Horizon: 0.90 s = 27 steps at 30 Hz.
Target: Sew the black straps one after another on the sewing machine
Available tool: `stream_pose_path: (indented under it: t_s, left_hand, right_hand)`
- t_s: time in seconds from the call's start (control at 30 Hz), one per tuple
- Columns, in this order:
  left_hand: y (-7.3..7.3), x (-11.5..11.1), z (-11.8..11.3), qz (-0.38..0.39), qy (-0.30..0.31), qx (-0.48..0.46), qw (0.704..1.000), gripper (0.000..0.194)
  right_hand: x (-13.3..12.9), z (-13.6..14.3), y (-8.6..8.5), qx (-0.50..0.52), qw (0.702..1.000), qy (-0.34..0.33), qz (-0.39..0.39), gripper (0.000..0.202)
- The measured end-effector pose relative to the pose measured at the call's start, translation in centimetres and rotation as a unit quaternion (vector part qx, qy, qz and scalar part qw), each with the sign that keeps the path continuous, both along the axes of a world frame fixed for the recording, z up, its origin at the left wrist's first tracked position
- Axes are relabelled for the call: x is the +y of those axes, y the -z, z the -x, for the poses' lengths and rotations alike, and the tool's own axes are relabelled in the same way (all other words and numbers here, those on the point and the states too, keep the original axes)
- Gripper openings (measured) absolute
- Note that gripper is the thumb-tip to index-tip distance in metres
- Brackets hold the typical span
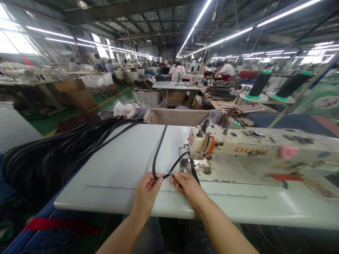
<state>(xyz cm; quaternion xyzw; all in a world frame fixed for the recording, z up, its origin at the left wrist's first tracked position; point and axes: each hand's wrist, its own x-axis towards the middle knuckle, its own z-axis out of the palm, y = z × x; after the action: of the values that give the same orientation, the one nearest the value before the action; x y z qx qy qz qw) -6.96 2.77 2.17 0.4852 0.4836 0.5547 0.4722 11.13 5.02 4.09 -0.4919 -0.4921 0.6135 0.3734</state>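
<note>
A thin black strip (pixel 158 151) runs down the white table from its far edge, bends at my hands and goes up right to the sewing machine (pixel 197 144). My left hand (pixel 148 187) pinches the strip at its bend between thumb and fingers. Close beside it, my right hand (pixel 184 181) is closed around a small pointed metal tool (pixel 171 173), whose tip touches or nearly touches the strip. The tool's handle is hidden in my fingers. Another black length (pixel 194 171) hangs from the machine's needle area behind my right hand.
A large bundle of black strips (pixel 47 151) drapes over the table's left side. A ruler line (pixel 113 187) marks the white table (pixel 106 169). Two black thread cones (pixel 261 84) stand behind the machine. A brown fabric-lined bin (pixel 177 116) is beyond the table; people work farther back.
</note>
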Motion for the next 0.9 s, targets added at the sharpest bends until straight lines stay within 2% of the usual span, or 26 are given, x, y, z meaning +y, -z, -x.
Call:
stream_pose_path:
  t_s: [0.17, 0.23, 0.27, 0.33, 0.37, 0.4, 0.43, 0.53, 0.7, 0.8, 0.9]
  left_hand:
    - [-0.5, -0.2, 1.0, 0.018, 0.006, 0.076, 0.997, 0.031]
    - [-0.9, 0.0, 1.8, 0.014, 0.021, 0.132, 0.991, 0.032]
    - [-1.0, 0.2, 2.2, 0.006, 0.034, 0.151, 0.988, 0.033]
    - [-1.3, 0.5, 3.0, -0.008, 0.058, 0.166, 0.984, 0.037]
    - [-1.3, 0.6, 3.4, -0.010, 0.069, 0.169, 0.983, 0.039]
    - [-1.2, 0.8, 3.8, -0.010, 0.080, 0.174, 0.982, 0.041]
    - [-1.1, 0.9, 4.2, -0.005, 0.091, 0.183, 0.979, 0.042]
    - [-0.9, 1.4, 5.5, 0.016, 0.097, 0.225, 0.970, 0.040]
    - [-1.4, 2.8, 9.3, 0.015, 0.009, 0.344, 0.939, 0.055]
    - [-2.1, 3.6, 13.6, 0.050, -0.027, 0.414, 0.908, 0.057]
    - [-2.9, 4.1, 19.5, 0.084, -0.080, 0.484, 0.867, 0.052]
  right_hand:
    - [-0.8, -0.9, -0.7, -0.092, 0.992, 0.036, -0.075, 0.037]
    - [-1.6, -1.9, -0.9, -0.211, 0.967, 0.061, -0.131, 0.028]
    - [-2.1, -2.5, -0.9, -0.301, 0.936, 0.073, -0.168, 0.022]
    - [-3.1, -3.7, -0.9, -0.492, 0.833, 0.093, -0.234, 0.006]
    - [-3.6, -4.2, -0.7, -0.565, 0.780, 0.099, -0.250, 0.016]
    - [-4.0, -4.7, -0.6, -0.613, 0.743, 0.100, -0.252, 0.030]
    - [-4.4, -5.2, -0.4, -0.643, 0.720, 0.093, -0.243, 0.043]
    - [-5.2, -5.9, 0.0, -0.680, 0.704, 0.038, -0.201, 0.058]
    - [-5.6, -5.9, 0.3, -0.707, 0.684, -0.018, -0.180, 0.053]
    - [-5.4, -6.0, 0.4, -0.713, 0.678, -0.026, -0.179, 0.052]
    - [-5.2, -6.3, 0.9, -0.705, 0.684, -0.028, -0.184, 0.053]
